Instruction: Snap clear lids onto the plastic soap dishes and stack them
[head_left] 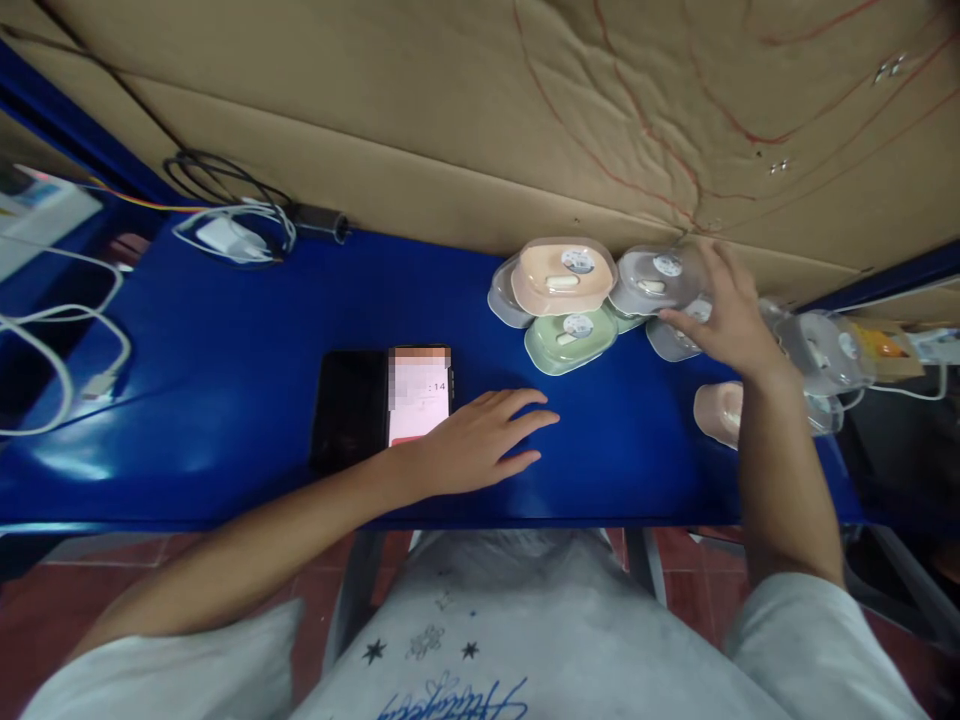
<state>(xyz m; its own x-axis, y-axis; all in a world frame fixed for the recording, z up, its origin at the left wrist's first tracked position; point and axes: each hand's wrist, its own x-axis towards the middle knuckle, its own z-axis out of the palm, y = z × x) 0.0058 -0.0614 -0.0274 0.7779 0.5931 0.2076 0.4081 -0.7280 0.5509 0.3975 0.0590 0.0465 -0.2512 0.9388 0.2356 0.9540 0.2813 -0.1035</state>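
My left hand [480, 440] lies open over the blue tabletop, fingers stretched out, beside a lit phone [420, 400]. My right hand [720, 310] is at the back right, its thumb and fingers around the right end of a grey plastic box with a clear lid [652, 280]. Another grey box [675, 335] sits below that one, partly hidden by the hand. To the left, a peach box [562, 275] is stacked above a green box [574, 340] and a greyish one [510, 295]. All these boxes seem to have small round labels and a pale piece inside.
More boxes stand at the right, including a grey box [825, 350] and a peach box [720, 412] partly behind my right forearm. A dark flat panel [351, 410] adjoins the phone. Cables and a white charger [236, 240] lie back left. A cardboard wall [375, 130] edges the blue table [225, 400].
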